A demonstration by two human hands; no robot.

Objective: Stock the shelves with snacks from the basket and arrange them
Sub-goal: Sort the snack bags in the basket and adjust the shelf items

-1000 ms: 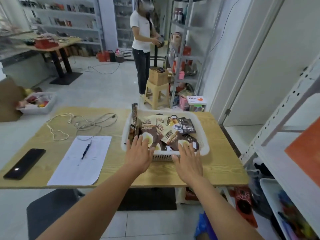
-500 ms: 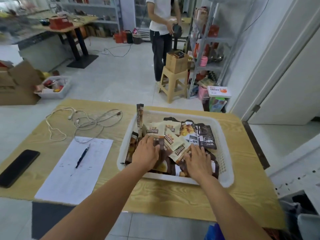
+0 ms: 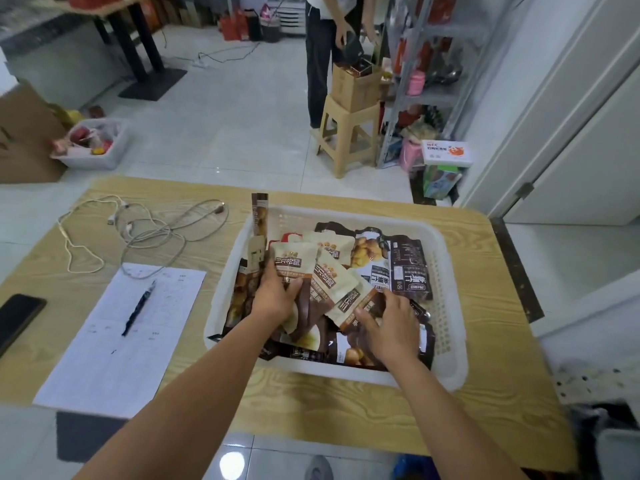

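A white plastic basket (image 3: 446, 306) sits on the wooden table (image 3: 346, 410), filled with several snack packets in beige and dark brown. My left hand (image 3: 275, 296) grips a beige snack packet (image 3: 292, 261) near the basket's left side, thumb across its lower front. My right hand (image 3: 388, 327) pinches the lower end of another beige packet (image 3: 349, 299) that lies tilted across the pile. Dark brown packets (image 3: 405, 268) lie flat at the basket's back right. One brown packet (image 3: 259, 216) stands upright at the back left corner.
Left of the basket lie a paper sheet (image 3: 117, 341) with a pen (image 3: 138, 308), a tangle of white cables (image 3: 145, 230) and a black phone (image 3: 17, 320). A person (image 3: 322, 53) stands by a metal shelf (image 3: 426, 74) and a stool (image 3: 349, 133) holding a carton.
Both hands moved from the basket's front rim into the pile and closed on beige packets. The view has come nearer and tilted down.
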